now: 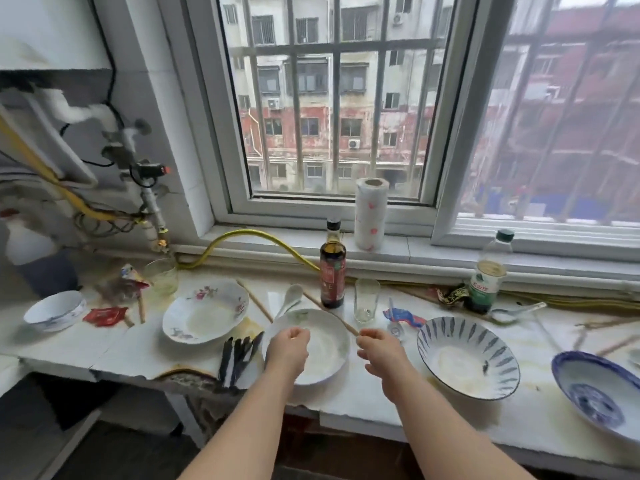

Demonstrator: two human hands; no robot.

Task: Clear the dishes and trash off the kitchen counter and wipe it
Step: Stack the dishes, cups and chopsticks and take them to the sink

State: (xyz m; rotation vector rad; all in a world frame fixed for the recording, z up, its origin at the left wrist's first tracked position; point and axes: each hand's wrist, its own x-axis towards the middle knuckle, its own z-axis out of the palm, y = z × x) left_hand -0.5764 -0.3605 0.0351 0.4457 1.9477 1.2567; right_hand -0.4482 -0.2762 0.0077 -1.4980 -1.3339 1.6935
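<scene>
Head view of a cluttered kitchen counter (114, 344) below a barred window. Both hands reach over the white plate (322, 344) at the centre near edge. The left hand (289, 348) hovers over the plate's 9 o'clock side with fingers curled narrow; whether it touches the plate or holds anything cannot be told. The right hand (379, 351), just off the rim at 3 o'clock, pinches the near end of a chopstick (332, 317) that lies across the plate's far rim.

From the white plate, a floral plate (204, 311) lies at 10 o'clock, a striped bowl (467, 358) at 3 o'clock, and a blue bowl (595, 393) farther out toward 4 o'clock. A small bowl (55, 310) sits far off at 9 o'clock. A ceramic spoon (289, 299), sauce bottle (332, 268) and glass (366, 299) stand near 12 o'clock. Wrappers, among them a red packet (105, 316), count as trash.

Handling, as judged: the crockery is stiff, fairly heavy, fragile, and likely slippery with residue; each piece is best gripped at opposite rims or with a thumb over the rim and fingers beneath. The chopstick is light and rigid, and a pinch near one end suffices. Little clearing appears done; wiping is not yet begun.
</scene>
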